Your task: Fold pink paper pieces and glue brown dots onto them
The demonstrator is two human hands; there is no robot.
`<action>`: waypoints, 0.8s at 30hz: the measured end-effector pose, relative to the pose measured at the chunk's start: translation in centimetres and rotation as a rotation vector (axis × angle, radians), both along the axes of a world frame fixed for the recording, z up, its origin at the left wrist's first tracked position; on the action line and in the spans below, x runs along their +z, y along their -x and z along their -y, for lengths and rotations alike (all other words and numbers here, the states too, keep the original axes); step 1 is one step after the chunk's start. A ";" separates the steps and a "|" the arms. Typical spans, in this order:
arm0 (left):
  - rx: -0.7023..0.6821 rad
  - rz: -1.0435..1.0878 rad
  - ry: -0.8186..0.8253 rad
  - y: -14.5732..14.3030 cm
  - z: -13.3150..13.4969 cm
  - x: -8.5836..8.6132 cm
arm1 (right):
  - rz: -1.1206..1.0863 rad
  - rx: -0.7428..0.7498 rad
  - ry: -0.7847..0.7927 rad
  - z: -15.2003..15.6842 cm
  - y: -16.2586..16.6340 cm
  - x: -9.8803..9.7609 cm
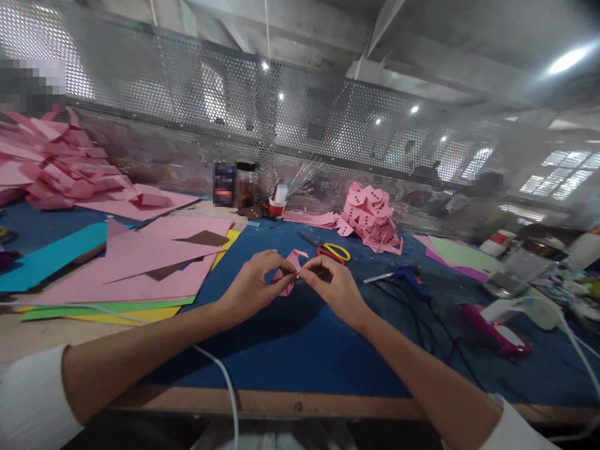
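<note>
A small folded piece of pink paper [285,286] is held above the blue table covering [300,356]. My left hand [255,278] pinches it between thumb and fingers, coming from the left. From the other side my right hand [335,284] also pinches at its edge, so the fingertips of both hands nearly meet. The paper's lower part is partly hidden behind my left fingers. Just beyond my right hand lie scissors [335,252] with red and yellow handles. A blue glue gun [412,281] rests to the right of that hand.
Large pink sheets [140,256] lie over green and yellow ones at left, near a heap of folded pink paper [60,162]. Behind stand a jar [246,187], a red-white cup [277,206] and dotted pink pieces [368,215]. A magenta device [497,331] and cables lie right.
</note>
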State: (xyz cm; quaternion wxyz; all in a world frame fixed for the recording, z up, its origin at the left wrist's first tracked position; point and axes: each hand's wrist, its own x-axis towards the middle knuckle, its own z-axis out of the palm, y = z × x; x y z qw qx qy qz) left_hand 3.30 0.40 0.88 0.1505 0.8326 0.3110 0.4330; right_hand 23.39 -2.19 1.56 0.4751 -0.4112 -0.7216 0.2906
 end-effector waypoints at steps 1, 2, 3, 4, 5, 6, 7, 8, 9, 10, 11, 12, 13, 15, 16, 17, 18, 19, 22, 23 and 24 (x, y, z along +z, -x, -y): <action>0.004 -0.003 -0.001 0.0 0.0 0.0 | 0.007 -0.003 -0.003 0.0 0.0 0.0; 0.005 -0.006 -0.003 0.0 0.0 -0.1 | 0.014 -0.003 -0.005 0.0 0.0 0.1; 0.004 -0.007 -0.006 0.0 0.0 -0.1 | 0.019 0.000 -0.005 0.0 0.0 0.1; 0.000 -0.010 -0.010 0.0 0.0 -0.1 | 0.022 0.006 -0.002 0.0 0.1 0.1; -0.004 -0.012 -0.013 0.0 0.0 -0.2 | 0.024 0.013 0.002 0.0 0.1 0.1; -0.008 -0.016 -0.015 0.0 0.0 -0.2 | 0.025 0.020 0.005 0.0 0.1 0.1; -0.010 -0.018 -0.017 0.0 0.0 -0.1 | 0.026 0.023 0.006 0.1 0.2 0.1; -0.010 -0.018 -0.019 0.0 0.0 -0.1 | 0.027 0.026 0.007 0.1 0.2 0.1; -0.007 -0.017 -0.022 0.0 0.0 -0.1 | 0.029 0.027 0.007 0.1 0.2 0.1; -0.004 -0.013 -0.027 -0.1 0.0 -0.1 | 0.031 0.025 0.007 0.1 0.2 0.1; -0.002 -0.008 -0.034 -0.1 0.0 -0.1 | 0.033 0.022 0.007 0.1 0.2 0.1; -0.001 -0.005 -0.039 -0.1 0.0 -0.1 | 0.035 0.020 0.008 0.0 0.2 0.1; 0.001 -0.002 -0.042 -0.1 0.0 -0.1 | 0.038 0.017 0.010 0.0 0.2 0.0; 0.001 -0.002 -0.045 -0.1 0.1 0.0 | 0.045 0.013 0.016 -0.1 0.1 -0.1; 0.000 -0.004 -0.043 0.0 0.1 0.0 | 0.050 0.013 0.021 -0.1 0.1 -0.2; 0.000 -0.006 -0.040 0.0 0.1 0.0 | 0.055 0.015 0.025 -0.1 0.1 -0.2; -0.001 -0.005 -0.038 0.0 0.2 0.0 | 0.059 0.017 0.030 -0.1 0.1 -0.3; -0.003 -0.003 -0.039 0.0 0.2 0.1 | 0.063 0.019 0.034 -0.2 0.1 -0.3; -0.011 -0.006 -0.045 0.0 0.2 0.1 | 0.075 0.022 0.051 -0.3 0.1 -0.3; -0.013 -0.008 -0.051 0.0 0.2 0.1 | 0.076 0.029 0.060 -0.4 0.0 -0.4; -0.015 -0.012 -0.053 -0.1 0.2 0.1 | 0.072 0.039 0.072 -0.4 0.0 -0.4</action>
